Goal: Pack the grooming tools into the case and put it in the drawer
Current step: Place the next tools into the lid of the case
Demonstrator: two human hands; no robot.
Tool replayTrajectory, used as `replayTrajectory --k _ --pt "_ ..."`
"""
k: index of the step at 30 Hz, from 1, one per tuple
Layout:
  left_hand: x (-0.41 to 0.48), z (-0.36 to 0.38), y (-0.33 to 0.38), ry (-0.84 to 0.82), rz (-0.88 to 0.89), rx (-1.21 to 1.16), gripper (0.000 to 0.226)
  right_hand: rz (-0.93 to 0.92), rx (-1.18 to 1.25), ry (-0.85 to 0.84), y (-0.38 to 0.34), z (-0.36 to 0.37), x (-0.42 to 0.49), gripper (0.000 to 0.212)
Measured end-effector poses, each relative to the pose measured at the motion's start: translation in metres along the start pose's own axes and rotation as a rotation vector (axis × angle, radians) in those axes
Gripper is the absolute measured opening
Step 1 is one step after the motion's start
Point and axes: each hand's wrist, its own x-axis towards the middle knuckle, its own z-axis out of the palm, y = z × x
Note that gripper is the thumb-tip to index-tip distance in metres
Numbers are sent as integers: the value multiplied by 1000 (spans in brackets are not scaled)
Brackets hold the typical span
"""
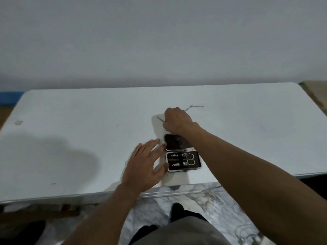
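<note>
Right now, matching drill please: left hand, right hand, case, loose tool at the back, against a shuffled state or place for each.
1 left hand; 2 right hand; 3 case; 4 loose tool.
A open on the table; B curled on a thin metal tool; C flat at the case's left edge; D free, beyond the right hand.
Pairs: 1-C, 2-B, 3-A, 4-D.

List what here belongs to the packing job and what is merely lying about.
Job: open case, some tools already in; thin tool gripped by the right hand; second thin tool beyond it; left hand beside the case.
Lying about: blue object past the left end of the table; wooden surface at its right end.
</note>
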Motion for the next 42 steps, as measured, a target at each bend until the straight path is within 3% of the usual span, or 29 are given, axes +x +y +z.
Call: replayTrajectory --k 13,16,29,42 --pt "-1 0 2 -12 8 28 61 -84 137 -5 30 -13 -16 29" --pt "-2 -1 3 -39 -3 28 63 -44 163 60 43 -17 -34 18" --pt "-1 3 -1 -17 5 38 66 -37 -47 130 69 -11 -98 9" --pt "0 5 -1 18 -10 49 64 -72 -86 146 75 4 -92 23"
